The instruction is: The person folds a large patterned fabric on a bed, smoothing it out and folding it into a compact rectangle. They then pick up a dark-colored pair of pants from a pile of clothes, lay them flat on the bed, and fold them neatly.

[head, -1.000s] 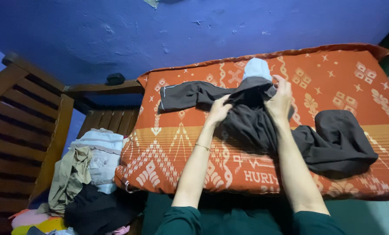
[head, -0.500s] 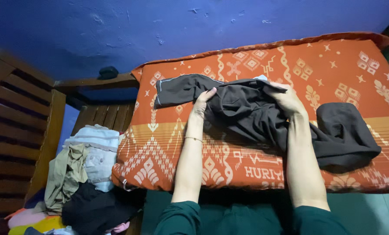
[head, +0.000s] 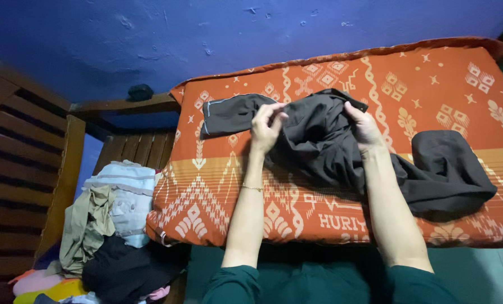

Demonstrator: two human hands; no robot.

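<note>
View: I look down from a head camera at two bare forearms reaching up the frame over an orange patterned mattress [head: 217, 197] that fills the centre and right; a blue wall [head: 206, 39] spans the top.

Garment: a dark grey garment [head: 319, 141] lies bunched at centre frame on the mattress; one sleeve runs flat toward the upper left, and another part trails to a rumpled mound at the right edge.

Left hand: my left hand [head: 267, 130] sits just left of centre, fingers curled and pinching a fold of the dark cloth; the grip is clenched on the fabric.

Right hand: my right hand [head: 364, 128] is just right of centre, fingers tucked under the raised top edge of the garment and grasping it; the cloth lifts slightly between the two hands.

Progress: I judge the folding barely begun; the sleeve at upper left lies smoothed out, but the body is crumpled and the right part is not yet drawn in; no neat folded shape shows.

Surroundings: a wooden slatted bench [head: 26, 163] occupies the left side; a heap of loose clothes [head: 110, 225] in pale blue, khaki and black sits at lower left, apart from the hands.
</note>
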